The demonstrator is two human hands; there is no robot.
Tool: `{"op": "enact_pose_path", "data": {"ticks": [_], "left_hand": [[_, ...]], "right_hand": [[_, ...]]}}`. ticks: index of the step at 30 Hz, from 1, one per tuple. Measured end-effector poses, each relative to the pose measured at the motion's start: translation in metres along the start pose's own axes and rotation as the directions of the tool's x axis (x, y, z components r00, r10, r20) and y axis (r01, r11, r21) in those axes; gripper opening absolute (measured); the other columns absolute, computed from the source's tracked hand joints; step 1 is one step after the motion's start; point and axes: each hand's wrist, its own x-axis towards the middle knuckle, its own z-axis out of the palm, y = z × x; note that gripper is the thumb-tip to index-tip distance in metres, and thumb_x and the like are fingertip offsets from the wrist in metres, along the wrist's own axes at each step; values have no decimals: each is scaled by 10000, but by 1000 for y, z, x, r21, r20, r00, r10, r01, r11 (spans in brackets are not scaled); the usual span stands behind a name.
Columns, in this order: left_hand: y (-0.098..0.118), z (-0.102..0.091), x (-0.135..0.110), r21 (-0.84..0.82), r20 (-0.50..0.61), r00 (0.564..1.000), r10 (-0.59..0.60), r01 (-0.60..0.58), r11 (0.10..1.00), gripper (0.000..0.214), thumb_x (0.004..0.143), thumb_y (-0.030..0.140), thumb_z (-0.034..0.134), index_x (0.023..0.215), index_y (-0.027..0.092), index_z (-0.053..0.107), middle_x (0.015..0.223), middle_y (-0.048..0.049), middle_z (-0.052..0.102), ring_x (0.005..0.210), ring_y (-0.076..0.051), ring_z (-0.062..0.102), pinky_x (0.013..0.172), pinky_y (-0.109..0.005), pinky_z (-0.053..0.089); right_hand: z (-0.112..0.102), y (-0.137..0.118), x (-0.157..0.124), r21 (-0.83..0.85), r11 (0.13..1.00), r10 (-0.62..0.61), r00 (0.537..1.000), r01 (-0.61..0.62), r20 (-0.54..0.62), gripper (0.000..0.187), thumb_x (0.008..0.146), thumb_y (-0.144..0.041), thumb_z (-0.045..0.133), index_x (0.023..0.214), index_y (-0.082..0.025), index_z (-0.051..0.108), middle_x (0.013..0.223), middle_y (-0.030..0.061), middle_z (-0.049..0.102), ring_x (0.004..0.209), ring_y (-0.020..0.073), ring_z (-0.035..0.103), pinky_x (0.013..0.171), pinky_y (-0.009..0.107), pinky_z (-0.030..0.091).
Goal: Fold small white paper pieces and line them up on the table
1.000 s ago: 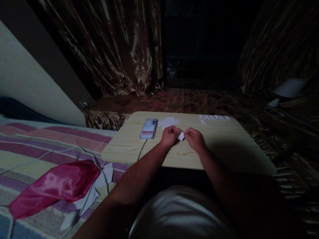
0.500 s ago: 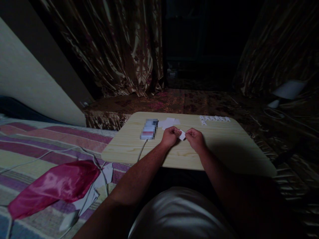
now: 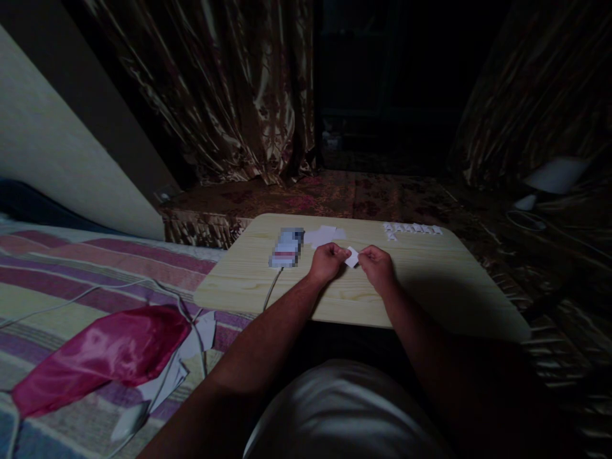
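Two bare hands meet over one pale wood-grain desk (image 3: 354,299), and between them is one small white paper piece (image 3: 352,257). From where I stand it looks flat and roughly four-sided, turned cornerwise so that one corner points down toward the person; it is bright against the dim room, and I can make out no marks on it. The left hand (image 3: 327,262) has its grip pinching the paper's left side, thumb and fingers drawn together; the right hand (image 3: 377,265) has its grip pinching the right corner with the fingertips. Whether the paper touches the desktop, I can't tell.

Seven little folded white papers lie near the far right edge: six in one row (image 3: 407,228), and one single piece (image 3: 392,236) just below the row's left end. Beyond the left hand is one loose spread of flat white sheets (image 3: 326,236), overlapping too much for me to count. Left of that lies one phone-shaped device (image 3: 285,248), blurred over, with one cord (image 3: 272,292) running to the near edge.

Beside the desk, on a striped bedspread (image 3: 33,274), rests one shiny magenta cloth bundle (image 3: 108,357), with white papers (image 3: 165,384) partly tucked under it.
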Motion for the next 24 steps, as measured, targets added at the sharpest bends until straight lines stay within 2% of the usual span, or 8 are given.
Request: {"op": "enact_pose_path", "data": {"ticks": [3,7,12,15,19,21,24], "left_hand": [[0,-1,1,4,16,1000,-4,4,1000,383,651,487,776,642,152,591,608,5,598,543,-96,472,559,-241,349],[1,-3,2,-19,58,998,-24,25,999,304,657,419,765,686,144,639,639,-7,623,559,-105,490,580,-251,371],[10,-3,0,-41,59,997,-51,53,998,164,650,298,714,655,149,646,609,-2,607,563,-111,493,582,-249,367],[15,-3,-2,-60,74,996,-58,63,996,182,654,324,712,677,154,652,614,-1,609,553,-113,490,563,-246,361],[15,-4,-4,21,108,994,-19,17,1000,227,588,305,776,698,158,642,644,12,613,554,-103,486,558,-237,361],[13,-4,-4,38,95,995,-2,-2,999,220,607,313,768,680,159,628,634,15,601,551,-99,478,559,-236,361],[11,-4,-2,-30,74,997,-32,34,999,234,630,337,757,688,160,616,619,16,592,527,-92,463,539,-235,351]], "right_hand": [[2,2,1,76,997,27,998,-22,-54,132,694,-328,587,681,-197,594,546,-17,592,471,121,485,460,235,352],[4,7,2,147,989,35,998,-27,-54,99,683,-293,594,681,-194,598,535,-30,571,449,105,445,445,226,327],[4,12,3,118,992,45,998,-38,-52,100,692,-300,584,697,-202,605,528,-43,554,452,105,439,435,216,313],[4,13,4,123,991,58,996,-49,-68,115,696,-315,591,711,-201,602,551,-35,571,453,105,442,428,217,314],[4,12,5,190,979,85,995,-73,-57,125,691,-324,615,723,-203,602,572,-34,591,440,101,438,418,221,318],[4,10,4,216,974,85,996,-75,-39,126,695,-325,620,727,-204,603,577,-34,599,444,102,443,424,223,330],[5,8,3,204,976,79,997,-76,-6,129,696,-330,621,728,-206,604,575,-36,599,444,99,441,427,224,337]]}}
